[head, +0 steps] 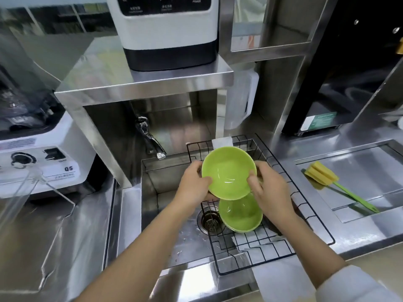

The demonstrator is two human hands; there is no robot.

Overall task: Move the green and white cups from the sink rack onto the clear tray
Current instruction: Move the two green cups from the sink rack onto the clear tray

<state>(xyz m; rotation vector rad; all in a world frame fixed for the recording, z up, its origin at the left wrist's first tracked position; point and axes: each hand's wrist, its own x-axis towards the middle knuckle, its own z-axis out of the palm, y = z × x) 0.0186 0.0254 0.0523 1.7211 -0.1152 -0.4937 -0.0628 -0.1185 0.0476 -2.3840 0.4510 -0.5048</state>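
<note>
Both my hands hold one shallow green cup [226,171] above the black wire sink rack [283,192]. My left hand [194,184] grips its left rim and my right hand [268,190] grips its right rim, thumb inside. The cup is tilted toward me with its inside showing. More green cups [239,214] lie stacked in the rack just below it, partly hidden by the held one. A clear tray [21,199] with upright transparent walls sits on the counter at the far left. No white cup shows.
The steel sink has a drain [210,221] and a faucet [150,138] at the back left. A white blender base [43,160] stands at left, a white machine [168,29] on the shelf above. A yellow sponge brush [322,175] lies at right.
</note>
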